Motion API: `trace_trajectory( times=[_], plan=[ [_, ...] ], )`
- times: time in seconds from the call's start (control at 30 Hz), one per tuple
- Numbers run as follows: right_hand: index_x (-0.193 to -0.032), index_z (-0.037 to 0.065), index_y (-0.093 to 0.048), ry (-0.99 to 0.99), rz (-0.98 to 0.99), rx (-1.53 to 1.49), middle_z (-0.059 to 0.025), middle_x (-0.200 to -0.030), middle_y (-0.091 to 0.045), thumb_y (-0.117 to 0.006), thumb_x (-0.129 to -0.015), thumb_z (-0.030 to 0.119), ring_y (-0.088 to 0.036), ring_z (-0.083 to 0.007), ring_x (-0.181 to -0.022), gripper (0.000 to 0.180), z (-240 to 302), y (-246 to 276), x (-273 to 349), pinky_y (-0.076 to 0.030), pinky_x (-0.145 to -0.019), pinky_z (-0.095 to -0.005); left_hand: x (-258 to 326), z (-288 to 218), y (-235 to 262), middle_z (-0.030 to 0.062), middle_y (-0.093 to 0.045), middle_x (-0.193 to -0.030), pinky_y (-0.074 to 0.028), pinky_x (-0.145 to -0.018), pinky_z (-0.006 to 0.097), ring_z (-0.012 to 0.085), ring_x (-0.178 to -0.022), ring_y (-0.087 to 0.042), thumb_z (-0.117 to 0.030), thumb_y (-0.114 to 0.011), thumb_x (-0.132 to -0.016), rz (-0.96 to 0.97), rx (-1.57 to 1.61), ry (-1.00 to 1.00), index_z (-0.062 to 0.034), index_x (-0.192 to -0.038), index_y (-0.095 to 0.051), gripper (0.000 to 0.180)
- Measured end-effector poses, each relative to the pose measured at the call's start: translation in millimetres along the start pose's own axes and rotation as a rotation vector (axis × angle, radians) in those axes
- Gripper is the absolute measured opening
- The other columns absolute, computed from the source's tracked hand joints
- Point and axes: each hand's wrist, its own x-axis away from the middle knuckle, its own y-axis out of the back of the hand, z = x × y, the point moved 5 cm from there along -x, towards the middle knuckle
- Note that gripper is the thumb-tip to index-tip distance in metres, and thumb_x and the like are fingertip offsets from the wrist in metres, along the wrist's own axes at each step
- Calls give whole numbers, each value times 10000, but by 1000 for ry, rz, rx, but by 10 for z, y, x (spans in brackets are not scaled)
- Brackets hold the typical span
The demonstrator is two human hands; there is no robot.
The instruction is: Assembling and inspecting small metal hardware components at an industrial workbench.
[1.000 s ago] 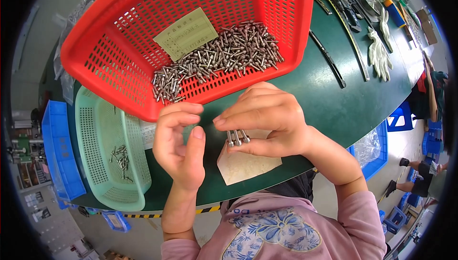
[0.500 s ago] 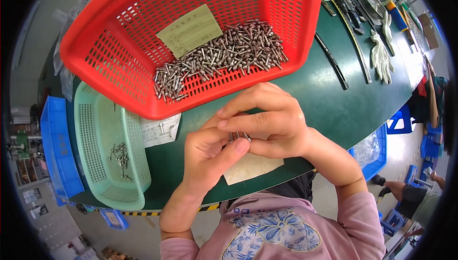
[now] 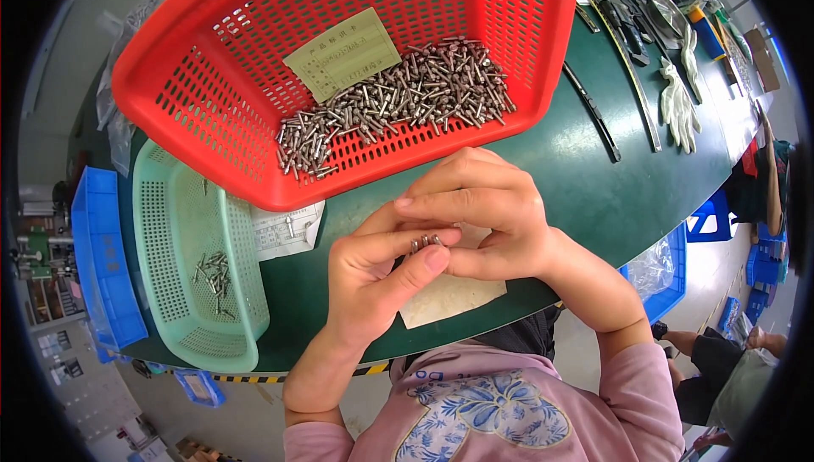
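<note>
My left hand [image 3: 360,280] is closed, pinching several small silver metal pins [image 3: 426,242] side by side between thumb and fingers. From the right, my right hand [image 3: 500,216] curls over and around them, its thumb close to the left thumb's tip. Its fingers are bent and what lies inside them is hidden. Just beyond both hands stands a tilted red perforated basket [image 3: 246,175], holding a large heap of similar headed metal pins [image 3: 407,89] and a yellowish paper card [image 3: 342,53]. A piece of tan paper [image 3: 449,303] lies on the table below my hands.
To the left, a pale green basket [image 3: 252,326] contains a few metal pins [image 3: 214,275], beside a blue bin [image 3: 108,258]. A white printed sheet [image 3: 284,229] lies near it. On the green table [image 3: 627,199] are a black strip tool [image 3: 592,112] and white gloves [image 3: 678,106].
My fingers have shifted slightly around the pins, and more of a left fingertip shows beside the right thumb. The view has moved a little. A person at the far right has changed position.
</note>
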Motion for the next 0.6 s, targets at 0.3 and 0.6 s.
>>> trace_trajectory(
  times=[0.3,0.6],
  plan=[
    [-937,17,-693,-7,18,-33,-88,-872,-667,-747,-682,188,-643,-213,-752,312,0,-27,5,-467,-643,-317,34,81,4,118,-610,-1079,-464,-879,296,188,-1005,-577,-66,-564,-888,8,218,197,78,-993,-655,200],
    [-957,31,-693,-11,54,4,-93,-892,-669,-742,-667,154,-638,-217,-755,319,-8,-10,-21,-471,-654,-322,-23,27,-8,114,-612,-1059,-460,-855,276,173,-990,-574,-30,-591,-863,30,94,58,73,-964,-660,160]
  ],
)
